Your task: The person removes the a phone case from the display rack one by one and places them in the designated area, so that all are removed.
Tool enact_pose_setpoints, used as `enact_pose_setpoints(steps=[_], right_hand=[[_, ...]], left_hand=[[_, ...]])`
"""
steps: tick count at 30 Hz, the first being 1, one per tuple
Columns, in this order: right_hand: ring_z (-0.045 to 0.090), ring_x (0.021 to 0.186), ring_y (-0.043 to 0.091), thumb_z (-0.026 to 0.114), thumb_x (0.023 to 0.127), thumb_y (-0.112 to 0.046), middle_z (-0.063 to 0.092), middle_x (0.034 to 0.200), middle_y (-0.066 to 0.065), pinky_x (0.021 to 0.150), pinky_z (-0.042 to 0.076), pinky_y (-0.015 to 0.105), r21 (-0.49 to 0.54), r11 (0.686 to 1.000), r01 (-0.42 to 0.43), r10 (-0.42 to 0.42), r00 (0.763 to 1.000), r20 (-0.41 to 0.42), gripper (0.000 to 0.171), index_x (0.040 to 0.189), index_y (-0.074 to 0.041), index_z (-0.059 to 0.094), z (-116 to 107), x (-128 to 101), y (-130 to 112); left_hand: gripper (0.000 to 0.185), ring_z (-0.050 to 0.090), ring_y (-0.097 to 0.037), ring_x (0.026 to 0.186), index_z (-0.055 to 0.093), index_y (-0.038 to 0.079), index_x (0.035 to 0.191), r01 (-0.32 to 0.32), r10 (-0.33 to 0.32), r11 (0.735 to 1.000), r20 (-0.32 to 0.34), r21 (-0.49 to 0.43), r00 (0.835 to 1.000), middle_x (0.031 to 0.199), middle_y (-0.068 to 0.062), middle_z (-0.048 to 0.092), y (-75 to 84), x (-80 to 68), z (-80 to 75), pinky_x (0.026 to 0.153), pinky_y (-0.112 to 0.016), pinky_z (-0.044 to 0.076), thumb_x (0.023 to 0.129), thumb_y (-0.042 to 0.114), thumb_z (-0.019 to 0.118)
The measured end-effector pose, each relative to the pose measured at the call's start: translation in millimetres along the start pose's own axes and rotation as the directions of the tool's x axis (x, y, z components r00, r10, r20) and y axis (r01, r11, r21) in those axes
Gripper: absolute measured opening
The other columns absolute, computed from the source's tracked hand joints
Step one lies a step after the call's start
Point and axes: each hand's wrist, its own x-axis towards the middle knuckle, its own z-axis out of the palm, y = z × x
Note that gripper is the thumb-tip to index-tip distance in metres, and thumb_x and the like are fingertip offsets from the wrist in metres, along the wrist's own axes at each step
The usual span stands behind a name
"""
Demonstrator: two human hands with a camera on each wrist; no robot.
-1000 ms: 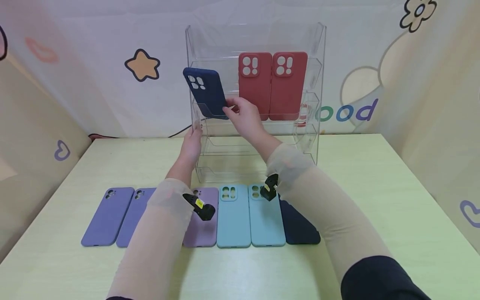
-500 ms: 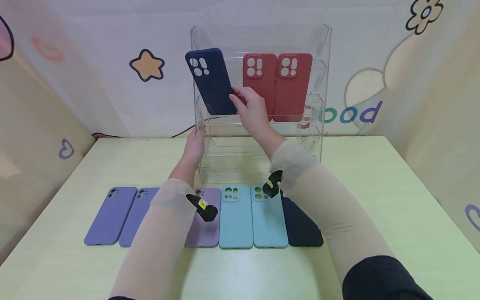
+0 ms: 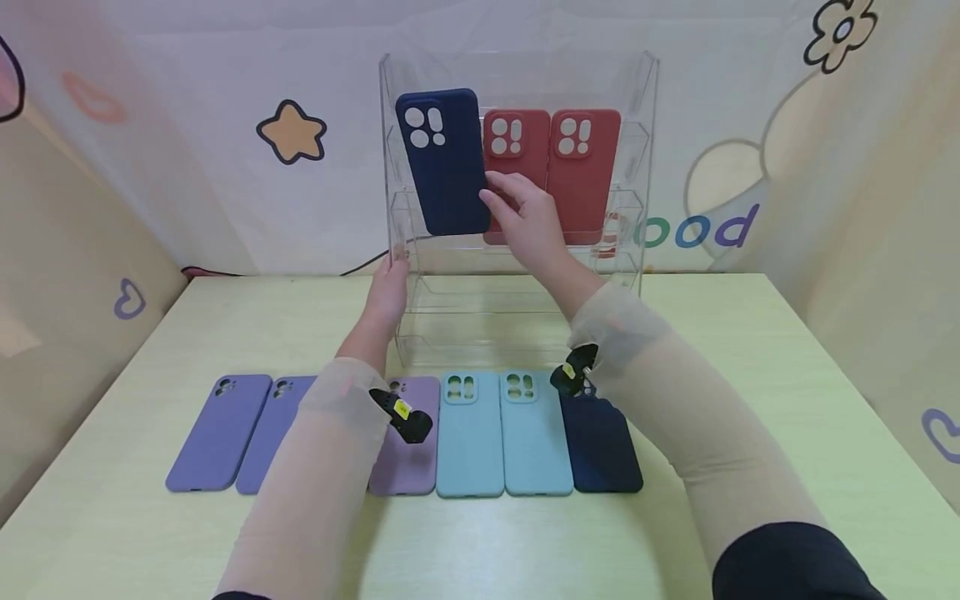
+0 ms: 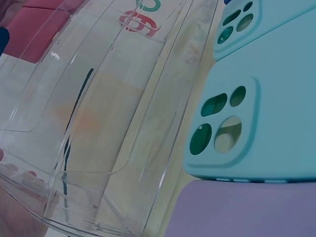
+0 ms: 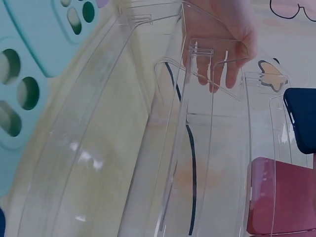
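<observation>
My right hand (image 3: 532,221) pinches a navy phone case (image 3: 441,171) by its lower right edge, between thumb and fingers. The case stands nearly upright, tilted slightly left, in front of the upper part of a clear acrylic display rack (image 3: 480,312). To its right, two red phone cases (image 3: 581,183) stand side by side on the rack; the navy one overlaps the left red case's edge. My left hand (image 3: 386,296) grips the rack's left side; its fingers (image 5: 229,74) show through the clear plastic in the right wrist view.
A row of phone cases lies before the rack: two blue-violet cases (image 3: 217,433), a lilac case (image 3: 412,471), two light blue cases (image 3: 471,442) and another navy case (image 3: 603,450). My left forearm hides part of the row. A printed cloth (image 3: 187,192) hangs behind the table.
My right hand has lifted the navy case, then carried it right towards the red cases, and the case has turned more upright. My left hand keeps its place on the rack.
</observation>
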Motion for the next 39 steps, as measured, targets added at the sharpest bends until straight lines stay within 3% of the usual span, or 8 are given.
enact_pose_setpoints(steps=[5,12,23,29,39], right_hand=[[0.059,0.103,0.012,0.057,0.093,-0.016,0.061,0.115,0.006,0.087,0.048,0.021,0.048,0.996,-0.076,0.073,0.996,0.06,0.037,0.129,-0.006,0.056,-9,-13,5],[0.06,0.1,0.021,0.056,0.093,-0.011,0.061,0.113,0.012,0.083,0.052,0.03,0.144,0.972,-0.184,0.158,0.972,0.173,0.038,0.13,-0.004,0.054,-18,-40,16],[0.061,0.101,0.026,0.056,0.093,-0.01,0.057,0.116,0.013,0.083,0.052,0.037,0.11,0.962,-0.249,0.212,0.938,0.274,0.036,0.129,-0.004,0.054,-39,-82,27],[0.059,0.106,0.03,0.054,0.094,-0.011,0.051,0.119,0.015,0.082,0.052,0.038,0.065,0.947,-0.315,0.284,0.914,0.291,0.041,0.134,-0.004,0.047,-60,-112,29],[0.053,0.111,0.034,0.054,0.095,-0.012,0.045,0.123,0.017,0.085,0.051,0.041,0.01,0.912,-0.409,0.384,0.864,0.325,0.055,0.145,-0.011,0.03,-85,-150,45]], left_hand=[[0.055,0.013,-0.026,0.14,0.015,0.023,0.151,-0.004,0.004,1.0,0.01,0.003,1.0,0.154,-0.001,0.019,-0.3,1.9,1.6,0.111,-0.051,0.011,0.099,0.039,0.021],[0.056,0.013,-0.028,0.14,0.016,0.021,0.151,-0.001,0.001,1.0,0.007,0.009,1.0,0.154,-0.003,0.018,-0.9,1.1,3.7,0.11,-0.051,0.012,0.098,0.039,0.022],[0.057,0.012,-0.028,0.14,0.016,0.021,0.151,0.022,-0.022,0.999,0.015,0.024,1.0,0.155,-0.004,0.016,-1.7,1.3,1.0,0.11,-0.053,0.011,0.098,0.041,0.022],[0.056,0.01,-0.029,0.14,0.011,0.022,0.151,-0.005,0.005,1.0,0.032,0.008,0.999,0.155,-0.004,0.014,0.3,-1.8,-2.4,0.11,-0.055,0.009,0.099,0.041,0.02],[0.054,0.01,-0.025,0.14,0.009,0.022,0.151,-0.023,0.023,1.0,0.047,-0.009,0.999,0.155,0.0,0.014,0.7,-3.1,-0.1,0.111,-0.049,0.009,0.1,0.036,0.02]])
